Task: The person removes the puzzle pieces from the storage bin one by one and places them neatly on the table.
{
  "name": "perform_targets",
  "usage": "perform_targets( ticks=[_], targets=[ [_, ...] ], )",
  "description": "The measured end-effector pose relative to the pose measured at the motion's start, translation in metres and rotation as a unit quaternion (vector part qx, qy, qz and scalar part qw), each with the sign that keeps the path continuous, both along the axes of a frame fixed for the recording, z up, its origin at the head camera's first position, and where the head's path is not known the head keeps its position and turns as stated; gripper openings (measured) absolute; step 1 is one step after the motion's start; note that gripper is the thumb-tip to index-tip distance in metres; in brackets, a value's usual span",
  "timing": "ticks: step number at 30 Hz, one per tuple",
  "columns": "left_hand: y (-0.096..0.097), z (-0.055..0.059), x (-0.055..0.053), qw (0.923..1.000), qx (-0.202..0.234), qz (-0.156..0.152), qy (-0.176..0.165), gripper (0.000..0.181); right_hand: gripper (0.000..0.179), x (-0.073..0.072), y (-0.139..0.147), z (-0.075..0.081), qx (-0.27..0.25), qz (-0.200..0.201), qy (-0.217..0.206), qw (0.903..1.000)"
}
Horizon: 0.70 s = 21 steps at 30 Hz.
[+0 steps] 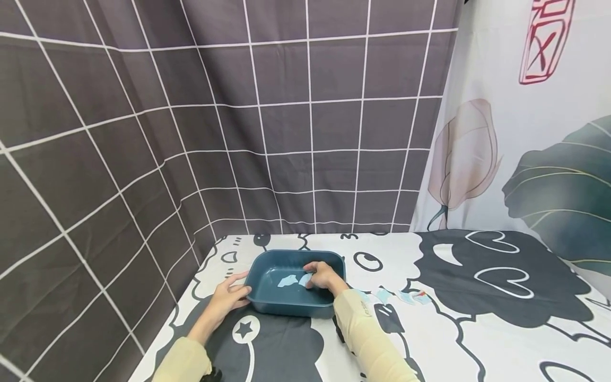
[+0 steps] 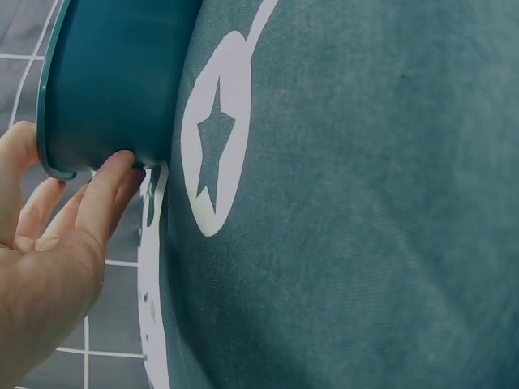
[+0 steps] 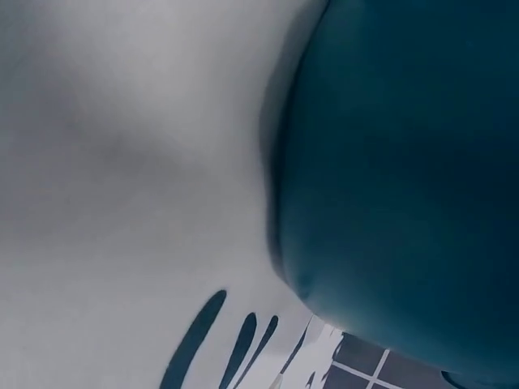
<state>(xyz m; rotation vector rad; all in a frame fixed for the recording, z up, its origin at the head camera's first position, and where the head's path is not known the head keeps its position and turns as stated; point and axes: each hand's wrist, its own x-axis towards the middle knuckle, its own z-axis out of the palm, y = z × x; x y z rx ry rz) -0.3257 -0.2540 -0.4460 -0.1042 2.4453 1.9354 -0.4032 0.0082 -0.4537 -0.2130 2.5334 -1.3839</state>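
A dark teal plastic basin [image 1: 291,309] stands on the patterned cloth. My left hand [image 1: 228,298] touches the basin's left end, fingers and thumb lying against the rim and outer wall. In the left wrist view, that hand [image 2: 65,235] has its fingertips on the outside of the basin [image 2: 113,81]. My right hand [image 1: 322,277] reaches over the right rim into the basin, its thumb and fingers bent around a thin light blue piece [image 1: 304,279]. Another light blue, irregular piece [image 1: 288,281] lies flat on the basin floor. The right wrist view shows only the basin's outer wall [image 3: 405,178], not the hand.
Several thin light blue pieces [image 1: 383,295] lie in a row on the cloth right of the basin, one [image 1: 422,297] with a red mark. A dark gridded curtain [image 1: 286,127] hangs behind and left, a white printed curtain [image 1: 477,159] at the right.
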Motion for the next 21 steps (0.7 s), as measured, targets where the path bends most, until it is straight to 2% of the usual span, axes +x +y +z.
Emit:
perform_targets(
  ticks=[4, 10, 15, 21],
  targets=[
    [0.0003, -0.0001, -0.0010, 1.0000, -0.001, 0.000, 0.000, 0.053, 0.044, 0.0104, -0.0021, 0.0080, 0.021, -0.013, 0.017, 0.9995],
    [0.0002, 0.0005, 0.0001, 1.0000, 0.002, -0.004, -0.002, 0.054, 0.037, 0.0118, -0.0022, 0.0079, 0.046, -0.018, 0.036, 0.9981],
    [0.0018, 0.0018, 0.0001, 1.0000, 0.003, -0.007, 0.001, 0.054, 0.034, 0.0118, 0.0002, 0.0066, 0.049, -0.001, 0.061, 0.9970],
    [0.0019, 0.0031, 0.0013, 0.9999, 0.001, -0.012, 0.005, 0.054, 0.031, 0.0130, 0.0002, 0.0044, 0.086, 0.032, 0.105, 0.9903]
  ],
)
